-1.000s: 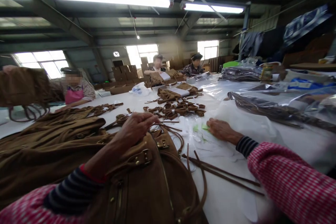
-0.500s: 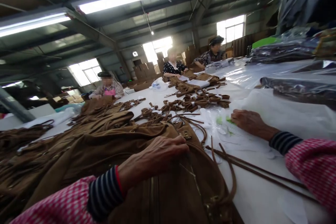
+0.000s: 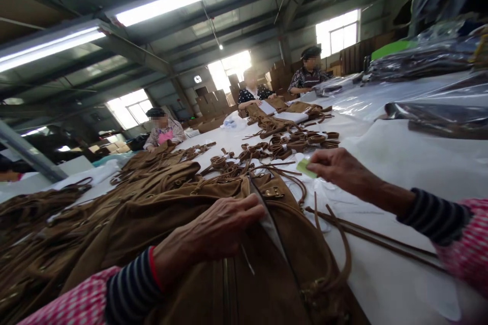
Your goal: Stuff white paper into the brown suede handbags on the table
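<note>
A brown cloth item [image 3: 267, 274] with zips, metal fittings and thin straps lies spread before me; I cannot tell whether it is a garment or a bag. My left hand [image 3: 224, 228] is closed on the edge of a zipped opening in it, and a pale lining [image 3: 271, 231] shows inside. A white thread or thin cord [image 3: 247, 260] hangs below those fingers. To the right, above the white table [image 3: 385, 264], my right hand [image 3: 339, 172] pinches a small flat light green piece [image 3: 306, 168] between thumb and fingers.
More brown cloth items [image 3: 95, 233] are heaped at left. Coiled brown straps [image 3: 285, 146] with white bands lie ahead. Plastic-wrapped dark packs [image 3: 438, 119] rest at right. Three people work across the table, one in a spotted top [image 3: 253, 95]. Long straps [image 3: 381, 233] trail at right.
My right hand has lifted from the table and moved left, with the green piece now plainly in its fingers. The zipped opening by my left hand has widened, showing the lining.
</note>
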`<state>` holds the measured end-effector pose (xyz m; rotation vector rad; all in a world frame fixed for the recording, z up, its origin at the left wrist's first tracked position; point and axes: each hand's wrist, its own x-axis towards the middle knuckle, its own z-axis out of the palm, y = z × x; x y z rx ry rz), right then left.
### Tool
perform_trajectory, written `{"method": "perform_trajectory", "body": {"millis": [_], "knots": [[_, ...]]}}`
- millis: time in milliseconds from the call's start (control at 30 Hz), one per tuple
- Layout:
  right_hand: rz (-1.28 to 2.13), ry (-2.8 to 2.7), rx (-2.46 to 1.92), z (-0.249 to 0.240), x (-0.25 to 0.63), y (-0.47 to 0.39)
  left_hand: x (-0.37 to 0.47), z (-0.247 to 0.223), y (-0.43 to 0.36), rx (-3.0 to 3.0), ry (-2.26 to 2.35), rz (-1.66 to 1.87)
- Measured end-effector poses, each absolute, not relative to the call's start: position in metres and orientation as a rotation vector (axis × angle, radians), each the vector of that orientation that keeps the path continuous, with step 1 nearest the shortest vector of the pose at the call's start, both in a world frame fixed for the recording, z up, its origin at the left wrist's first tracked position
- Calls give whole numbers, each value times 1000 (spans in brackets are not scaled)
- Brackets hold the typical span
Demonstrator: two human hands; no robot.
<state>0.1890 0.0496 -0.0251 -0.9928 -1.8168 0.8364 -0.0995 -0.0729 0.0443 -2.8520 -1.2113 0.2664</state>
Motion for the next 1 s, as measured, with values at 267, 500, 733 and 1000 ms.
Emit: {"method": "perform_trajectory", "body": {"millis": [267,500,733,1000], "knots": [[1545,-1504,-915,-47,53,-1,-106,47,-74,-2921,-1205,284],[1366,-1579,-771,-85,56,0,-136,91,-111,-2899,-1706,231],[1510,-1505,-711,-87,51,1,-130,53,-108,-2460,-1958,233],[1328,-1636,-968,-33,157,37,-149,-2,-114,-2467,-1471,472]]}}
